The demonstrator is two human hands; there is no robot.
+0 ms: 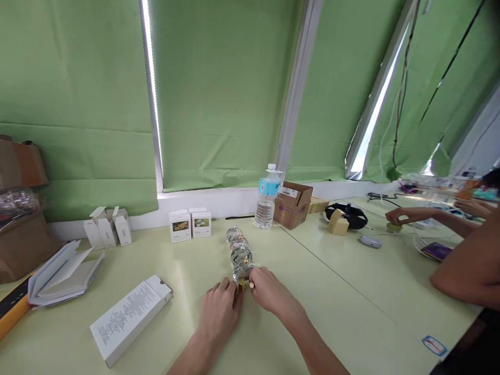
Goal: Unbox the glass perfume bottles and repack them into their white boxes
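Note:
A row of several small clear glass vessels point(241, 255) with gold-coloured bits on top stretches away from me at the middle of the table. My left hand point(219, 308) is closed at the near end of the row, its thumb and fingertips against the nearest vessel point(242, 274), where something yellow shows. Just to the right, my right hand point(269, 291) is curled in a pinch, and a small tan tip point(251, 285) pokes out from its fingers. The rest of that piece is hidden.
A long white box point(130, 317) and an opened booklet point(64, 276) lie at left. Small white boxes point(180, 226), a water bottle point(265, 203) and a brown carton point(292, 205) stand at the back. At right are a mouse point(370, 241) and another person's arm point(441, 216).

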